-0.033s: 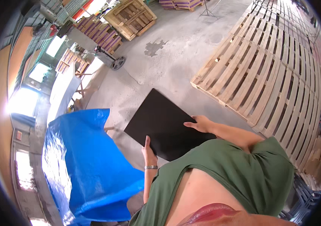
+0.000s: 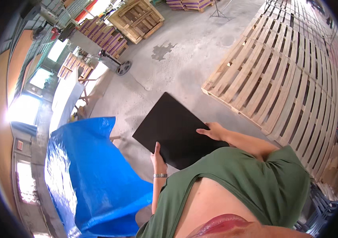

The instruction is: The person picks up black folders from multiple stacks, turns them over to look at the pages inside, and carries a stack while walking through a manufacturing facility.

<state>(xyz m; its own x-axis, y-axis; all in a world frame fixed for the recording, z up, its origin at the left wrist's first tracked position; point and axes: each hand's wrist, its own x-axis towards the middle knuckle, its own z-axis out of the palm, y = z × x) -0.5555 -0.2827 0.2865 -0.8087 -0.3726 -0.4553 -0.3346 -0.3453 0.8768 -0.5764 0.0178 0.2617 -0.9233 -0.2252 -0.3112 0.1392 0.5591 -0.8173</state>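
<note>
A flat black rectangular board (image 2: 175, 129) is held in front of my body, its near edge partly hidden by my green shirt. My left hand (image 2: 158, 158) grips its lower left edge, the thumb lying on top. On the opposite edge, my right hand (image 2: 213, 131) has its thumb over the surface. The fingers beneath the board are hidden. To the left of the board, a glossy blue plastic sheet (image 2: 97, 170) drapes over something I cannot make out.
Wooden slatted pallets (image 2: 256, 75) cover the right side. Ahead on the left are stacked purple-and-tan boxes (image 2: 103, 35), an upright wooden pallet (image 2: 137, 20) and a wheeled device (image 2: 123, 67). A long white-topped table (image 2: 64, 97) runs beyond the blue sheet. The concrete floor (image 2: 185, 75) has a dark patch.
The black board and both hands sit very slightly further right in the picture. My grip looks the same.
</note>
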